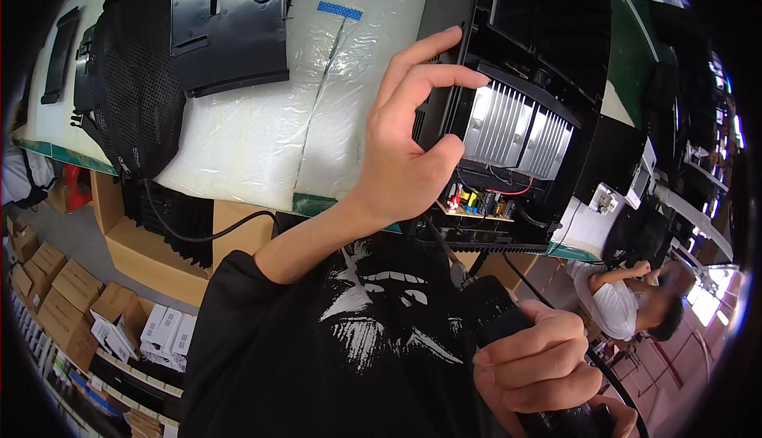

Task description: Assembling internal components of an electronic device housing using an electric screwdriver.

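My left hand (409, 132) reaches over the side of an opened black device housing (548, 57), its thumb and fingers apart, holding nothing I can see. Its fingertips are near the housing's edge and a silver finned heat sink (508, 124). Below the heat sink is a circuit board (476, 208) with small coloured parts and a red wire. In front of my chest, my right hand (544, 359) is closed around a black electric screwdriver (496, 311). The screwdriver's metal shaft slants up and left toward the housing's near edge; its tip is hard to make out.
White foam under clear film (246, 140) covers the bench. A black moulded panel (230, 25) and a black mesh bag (139, 81) lie at the left. Cardboard boxes (71, 287) stand on the lower left. Another person (623, 303) sits at the right. A black cable (198, 238) hangs over the bench edge.
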